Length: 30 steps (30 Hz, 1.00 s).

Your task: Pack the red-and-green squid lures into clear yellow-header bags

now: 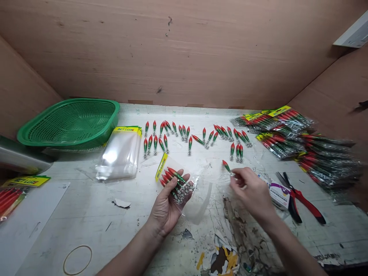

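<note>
My left hand (169, 203) is closed around a clear plastic bag (191, 184) with a yellow printed header, its thumb pressed on top. Inside or against the bag lie several red-and-green fishing lures (174, 178) with silver hooks at their lower ends. My right hand (250, 188) pinches a single fishing lure (226, 166) by its hook end, red tip pointing up and left. Beyond both hands, loose lures (190, 145) of the same kind are spread across the table (143, 237) in uneven rows.
A green basket (69, 142) stands back left beside a stack of clear bags (119, 159). Filled lure packs (283, 143) pile up at right. Red-handled pliers (306, 205) lie by a small box (278, 195). A rubber band (77, 247) lies front left. Cardboard walls (184, 57) enclose the table.
</note>
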Motion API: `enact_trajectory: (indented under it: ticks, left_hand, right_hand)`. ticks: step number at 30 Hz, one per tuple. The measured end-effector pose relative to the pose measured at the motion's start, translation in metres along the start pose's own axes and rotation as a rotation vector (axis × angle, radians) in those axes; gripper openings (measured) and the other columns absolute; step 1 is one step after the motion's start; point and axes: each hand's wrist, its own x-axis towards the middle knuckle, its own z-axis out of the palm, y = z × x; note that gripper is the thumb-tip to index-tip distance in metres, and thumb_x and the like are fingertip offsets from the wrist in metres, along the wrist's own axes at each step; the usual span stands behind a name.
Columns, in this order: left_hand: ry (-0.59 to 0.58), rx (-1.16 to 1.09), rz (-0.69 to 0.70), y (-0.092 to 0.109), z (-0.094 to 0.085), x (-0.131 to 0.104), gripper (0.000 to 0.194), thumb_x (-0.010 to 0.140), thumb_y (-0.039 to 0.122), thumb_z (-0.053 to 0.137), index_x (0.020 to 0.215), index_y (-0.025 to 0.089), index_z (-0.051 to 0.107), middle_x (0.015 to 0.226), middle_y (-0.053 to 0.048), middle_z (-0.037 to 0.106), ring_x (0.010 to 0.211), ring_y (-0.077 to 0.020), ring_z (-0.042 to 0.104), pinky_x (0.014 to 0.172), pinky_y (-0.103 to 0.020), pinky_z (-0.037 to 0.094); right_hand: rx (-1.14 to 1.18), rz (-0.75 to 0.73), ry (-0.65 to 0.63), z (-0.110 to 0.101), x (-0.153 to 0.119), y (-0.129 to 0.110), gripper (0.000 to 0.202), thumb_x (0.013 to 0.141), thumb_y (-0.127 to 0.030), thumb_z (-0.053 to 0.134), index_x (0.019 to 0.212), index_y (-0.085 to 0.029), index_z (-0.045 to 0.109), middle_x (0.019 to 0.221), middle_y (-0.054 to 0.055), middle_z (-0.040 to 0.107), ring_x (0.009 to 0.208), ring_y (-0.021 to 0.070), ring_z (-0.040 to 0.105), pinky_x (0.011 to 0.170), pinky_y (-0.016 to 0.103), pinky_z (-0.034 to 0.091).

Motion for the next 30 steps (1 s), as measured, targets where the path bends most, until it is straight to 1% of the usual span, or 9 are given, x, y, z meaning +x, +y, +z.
enact_trajectory:
  ticks: [3, 5, 7, 9, 12, 14, 24, 27, 30]
  left_hand:
    - [0.003, -0.001, -0.001, -0.002, -0.001, 0.001, 0.02, 0.088, 0.012, 0.052, 0.104, 0.012, 0.064, 0.09, -0.007, 0.073, 0.069, -0.0167, 0.07, 0.054, -0.025, 0.059]
    - [0.002, 0.002, -0.007, -0.003, -0.002, 0.001, 0.019, 0.088, 0.011, 0.052, 0.103, 0.012, 0.064, 0.09, -0.008, 0.073, 0.068, -0.0166, 0.07, 0.054, -0.025, 0.059]
    - [-0.001, 0.011, -0.011, -0.004, -0.002, 0.001, 0.02, 0.087, 0.011, 0.053, 0.104, 0.011, 0.064, 0.09, -0.008, 0.073, 0.068, -0.017, 0.07, 0.054, -0.025, 0.059]
    - [-0.003, 0.02, -0.011, -0.004, -0.002, 0.001, 0.021, 0.087, 0.011, 0.053, 0.105, 0.011, 0.064, 0.09, -0.009, 0.073, 0.068, -0.0173, 0.07, 0.054, -0.025, 0.058]
    - [-0.003, 0.035, -0.008, -0.004, -0.003, 0.002, 0.024, 0.087, 0.013, 0.053, 0.109, 0.011, 0.063, 0.091, -0.009, 0.073, 0.069, -0.0172, 0.07, 0.054, -0.024, 0.058]
    - [-0.005, 0.044, -0.007, -0.005, -0.003, 0.003, 0.025, 0.086, 0.013, 0.055, 0.11, 0.011, 0.063, 0.091, -0.01, 0.073, 0.068, -0.0168, 0.07, 0.055, -0.024, 0.058]
    - [0.017, -0.002, 0.027, -0.011, 0.0, 0.0, 0.021, 0.081, 0.006, 0.058, 0.099, 0.009, 0.068, 0.081, -0.008, 0.072, 0.068, -0.0158, 0.068, 0.067, -0.029, 0.059]
    - [0.021, -0.009, 0.055, -0.011, -0.001, 0.001, 0.018, 0.077, 0.005, 0.062, 0.094, 0.01, 0.068, 0.082, -0.007, 0.072, 0.069, -0.0153, 0.068, 0.066, -0.027, 0.059]
    - [-0.052, 0.042, 0.053, -0.013, -0.005, 0.002, 0.018, 0.073, 0.01, 0.068, 0.091, 0.01, 0.069, 0.082, -0.008, 0.071, 0.07, -0.0169, 0.067, 0.067, -0.029, 0.058]
  right_hand:
    - [0.249, 0.188, 0.022, -0.044, -0.01, 0.003, 0.018, 0.083, -0.035, 0.06, 0.093, -0.02, 0.064, 0.078, 0.004, 0.063, 0.063, 0.0158, 0.06, 0.055, 0.025, 0.05]
    - [0.328, 0.227, 0.05, -0.07, -0.018, -0.005, 0.02, 0.08, -0.037, 0.065, 0.094, -0.022, 0.065, 0.077, 0.004, 0.063, 0.06, 0.0159, 0.06, 0.05, 0.024, 0.05]
    - [0.382, 0.145, 0.057, -0.088, -0.025, -0.018, 0.019, 0.08, -0.034, 0.066, 0.096, -0.024, 0.066, 0.08, 0.005, 0.063, 0.062, 0.0173, 0.061, 0.048, 0.024, 0.05]
    - [0.445, -0.038, -0.011, -0.096, -0.029, -0.034, 0.017, 0.082, -0.028, 0.065, 0.098, -0.024, 0.065, 0.082, 0.007, 0.062, 0.068, 0.0195, 0.062, 0.052, 0.026, 0.053]
    - [0.497, -0.264, -0.208, -0.09, -0.03, -0.052, 0.021, 0.083, -0.018, 0.061, 0.103, -0.024, 0.062, 0.081, 0.007, 0.062, 0.073, 0.0201, 0.063, 0.057, 0.027, 0.056]
    - [0.468, -0.31, -0.23, -0.079, -0.029, -0.059, 0.026, 0.082, -0.012, 0.059, 0.105, -0.024, 0.061, 0.082, 0.006, 0.062, 0.073, 0.0183, 0.063, 0.058, 0.025, 0.056]
    - [0.274, -0.443, -0.014, -0.034, -0.029, -0.075, 0.038, 0.084, -0.001, 0.054, 0.12, -0.016, 0.056, 0.09, 0.008, 0.063, 0.082, 0.017, 0.061, 0.068, 0.028, 0.054]
    - [0.265, -0.418, 0.04, -0.028, -0.028, -0.079, 0.035, 0.084, -0.001, 0.055, 0.115, -0.018, 0.058, 0.092, 0.008, 0.065, 0.083, 0.018, 0.062, 0.068, 0.031, 0.054]
    - [0.259, -0.404, 0.079, -0.024, -0.028, -0.08, 0.032, 0.083, -0.001, 0.055, 0.109, -0.018, 0.061, 0.095, 0.009, 0.066, 0.085, 0.0195, 0.063, 0.069, 0.033, 0.054]
